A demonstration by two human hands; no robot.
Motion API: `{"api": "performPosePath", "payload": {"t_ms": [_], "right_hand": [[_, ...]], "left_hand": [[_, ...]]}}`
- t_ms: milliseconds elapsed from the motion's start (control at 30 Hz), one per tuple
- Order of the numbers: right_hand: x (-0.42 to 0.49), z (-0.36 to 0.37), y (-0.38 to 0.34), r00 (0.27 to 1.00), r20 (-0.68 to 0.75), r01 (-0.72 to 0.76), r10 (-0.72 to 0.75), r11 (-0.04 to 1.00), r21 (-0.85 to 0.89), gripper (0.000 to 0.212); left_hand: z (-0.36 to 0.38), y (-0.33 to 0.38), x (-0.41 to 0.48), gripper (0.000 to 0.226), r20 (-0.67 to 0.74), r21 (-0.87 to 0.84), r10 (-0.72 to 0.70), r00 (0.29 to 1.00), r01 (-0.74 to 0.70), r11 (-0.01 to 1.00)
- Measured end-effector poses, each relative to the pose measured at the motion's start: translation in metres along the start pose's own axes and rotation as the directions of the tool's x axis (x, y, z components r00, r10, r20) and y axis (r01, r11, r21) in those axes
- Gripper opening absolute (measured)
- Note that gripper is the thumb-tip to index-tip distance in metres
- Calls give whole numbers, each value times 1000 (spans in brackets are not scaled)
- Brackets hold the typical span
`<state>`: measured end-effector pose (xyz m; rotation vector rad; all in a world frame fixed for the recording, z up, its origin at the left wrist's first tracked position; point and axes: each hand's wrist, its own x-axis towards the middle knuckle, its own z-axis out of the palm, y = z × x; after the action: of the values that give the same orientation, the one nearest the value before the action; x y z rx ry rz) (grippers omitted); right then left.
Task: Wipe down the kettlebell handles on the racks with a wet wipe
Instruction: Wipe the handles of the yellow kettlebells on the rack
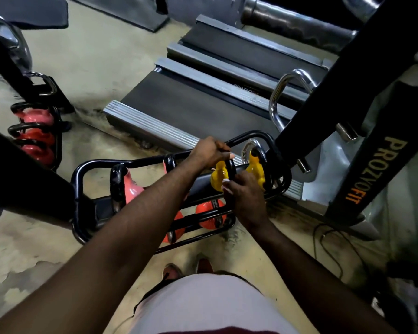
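A view straight down in a gym, over a worn concrete floor (87, 68). Dark treadmill decks (193, 100) lie side by side beyond, and a black machine upright (372, 169) lettered PROZVOFIT slants down the right side.

In the middle stands a low black tubular kettlebell rack (82, 169) with two tiers. Its upper tier carries a pink kettlebell (132, 188) on the left and two yellow ones on the right, a left yellow kettlebell (217, 178) and a right yellow kettlebell (256, 168). Orange-red kettlebells (206, 214) sit on the lower tier. A second rack at the far left holds more pink and red kettlebells (35, 133).

Two bare arms reach in from the bottom edge. The left hand (211, 151) grips the rack's top rail (152, 161), fingers curled over it, just above the black kettlebell handle (231, 168) of the left yellow kettlebell. The right hand (244, 196) has its fingers clamped on a white wet wipe (226, 182), pressed against the near side of that handle. Only a small patch of the wipe shows.
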<state>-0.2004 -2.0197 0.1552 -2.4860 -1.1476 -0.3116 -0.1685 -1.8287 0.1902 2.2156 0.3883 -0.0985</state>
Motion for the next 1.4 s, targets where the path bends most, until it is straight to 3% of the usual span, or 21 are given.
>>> {"api": "performPosePath", "payload": {"t_ms": [100, 167, 333, 533, 667, 800, 933, 1000, 1100, 1167, 1233, 1400], "right_hand": [[-21, 8, 5, 1000, -1, -27, 27, 999, 20, 17], [-28, 11, 4, 993, -60, -97, 104, 988, 121, 18], [-38, 9, -14, 907, -79, -326, 413, 810, 487, 17], [-45, 8, -11, 866, -81, -338, 494, 696, 633, 19], [-39, 9, -3, 820, 15, -452, 572, 632, 629, 18], [-10, 0, 8, 829, 224, -489, 513, 468, 736, 18], [27, 0, 23, 796, 340, -531, 501, 308, 790, 9], [16, 1, 27, 801, 345, -545, 489, 358, 759, 5], [-24, -2, 27, 882, 206, -449, 423, 625, 639, 18], [-32, -3, 24, 938, 91, -321, 336, 733, 600, 28], [-11, -6, 22, 962, 24, -232, 271, 770, 594, 29], [45, -14, 28, 991, 32, -127, 129, 847, 516, 24]], "left_hand": [[1, -1, 2, 34, -21, 7, 4, 1000, -4, 1000], [3, -3, 1, 34, -31, 6, 0, 1000, 0, 1000], [4, -5, 0, 37, -39, -28, -23, 999, 22, 999], [6, -5, 0, 36, -48, -56, -62, 997, 59, 997], [5, -4, 2, 37, -48, -38, -77, 996, 76, 996], [6, -4, 4, 40, -52, -20, -95, 994, 94, 995], [6, -1, 7, 40, -49, 4, -109, 993, 110, 994], [5, 0, 6, 40, -48, 5, -112, 992, 113, 994], [5, -2, 5, 41, -61, -17, -111, 992, 110, 994], [6, -3, 6, 41, -65, -23, -114, 991, 113, 993], [5, -3, 7, 41, -66, -25, -126, 990, 125, 992], [7, -5, 7, 38, -60, -66, -141, 988, 137, 988]]}}
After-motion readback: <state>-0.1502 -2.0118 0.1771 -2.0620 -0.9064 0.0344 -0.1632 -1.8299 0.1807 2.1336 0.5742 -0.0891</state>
